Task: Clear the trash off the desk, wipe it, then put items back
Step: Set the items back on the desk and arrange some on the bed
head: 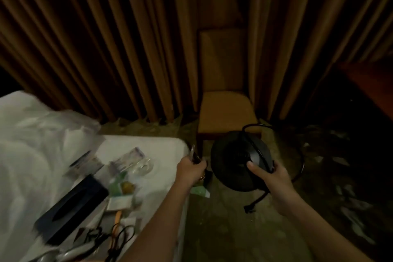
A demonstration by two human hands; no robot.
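- A round black thing [234,161] with a cord [257,196] is gripped at its right edge by the right hand [270,176], thumb on top.
- It is held over the floor, between the bed [161,144] on the left and the chair [225,110] just beyond.
- A small shiny thing [193,152] is pinched in the left hand [191,169], by the bed corner.
- The chair seat is likely the closest spot for it; the cord hangs loose on the near side.

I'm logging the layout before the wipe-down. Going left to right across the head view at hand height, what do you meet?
From the left: dark box → clear glass → left hand, gripping a slim object → black round appliance → right hand, holding that appliance.
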